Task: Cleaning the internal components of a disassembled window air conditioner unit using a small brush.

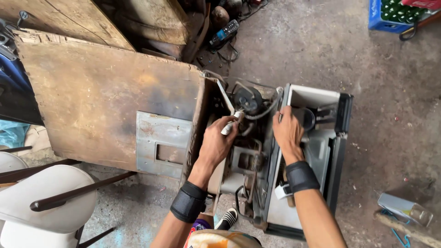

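The left hand (218, 140) grips a white-handled tool (231, 124) inside the opened appliance's (321, 151) workings, while the right hand (288, 131) clasps the casing's far edge, fingers curled, steadying it.

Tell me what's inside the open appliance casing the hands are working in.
Inside the casing: a round black part, grey hoses and metal brackets. The left hand holds a white-handled tool there; the right hand grips the frame. Lower parts are hidden.

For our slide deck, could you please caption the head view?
Left hand holds a white-handled tool inside an opened appliance while right hand grips its frame.
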